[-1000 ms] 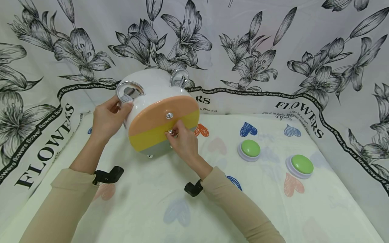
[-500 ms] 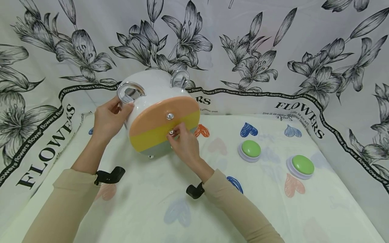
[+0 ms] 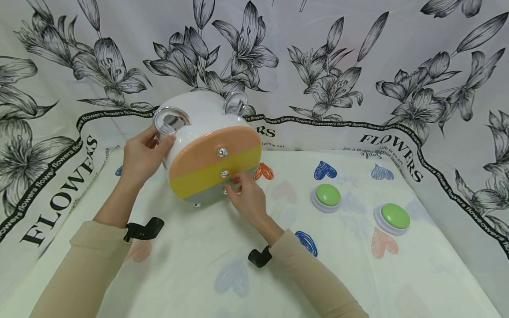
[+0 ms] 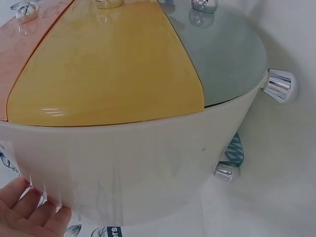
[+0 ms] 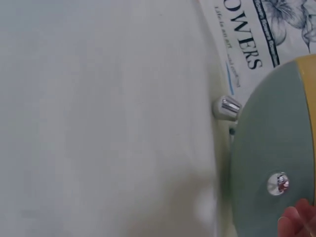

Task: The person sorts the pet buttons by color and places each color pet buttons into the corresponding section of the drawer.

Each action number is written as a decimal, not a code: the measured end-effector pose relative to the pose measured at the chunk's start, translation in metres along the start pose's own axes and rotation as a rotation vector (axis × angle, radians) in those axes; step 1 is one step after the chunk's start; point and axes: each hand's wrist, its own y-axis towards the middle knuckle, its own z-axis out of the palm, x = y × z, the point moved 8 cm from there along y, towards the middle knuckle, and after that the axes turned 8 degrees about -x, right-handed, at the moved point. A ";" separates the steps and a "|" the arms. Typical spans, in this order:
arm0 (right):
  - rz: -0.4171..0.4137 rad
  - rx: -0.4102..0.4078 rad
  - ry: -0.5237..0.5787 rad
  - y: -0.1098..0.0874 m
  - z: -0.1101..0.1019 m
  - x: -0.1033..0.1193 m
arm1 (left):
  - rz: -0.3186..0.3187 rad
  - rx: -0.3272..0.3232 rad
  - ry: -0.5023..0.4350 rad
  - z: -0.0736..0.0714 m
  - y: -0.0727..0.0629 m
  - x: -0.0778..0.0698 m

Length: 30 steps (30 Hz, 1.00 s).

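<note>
A white, rounded drawer box with chrome rings on top stands tilted back on the cloth. Its front has orange, yellow and grey-green drawer faces, each with a silver knob. My left hand rests on the box's left side below one ring, with fingertips against the white wall. In the head view my right hand is at the lower front, thumb and forefinger parted beside the grey-green drawer's knob. Only its fingertips show in the right wrist view, just off that knob.
Two green push buttons on pale bases lie to the right on the heart-printed cloth. A flower-printed curtain hangs behind the box. Each wrist carries a black camera mount.
My right hand has let go of the yellow drawer's knob and moved down to the grey-green drawer's knob. The left hand and the box stay nearly in place.
</note>
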 end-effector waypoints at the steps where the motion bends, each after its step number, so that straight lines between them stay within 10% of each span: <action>1: 0.006 0.004 -0.004 -0.001 0.001 -0.002 | 0.000 -0.001 -0.001 0.000 0.000 0.000; 30: 0.108 -0.001 -0.146 -0.011 0.032 -0.013 | 0.009 -0.013 0.003 0.000 -0.001 -0.002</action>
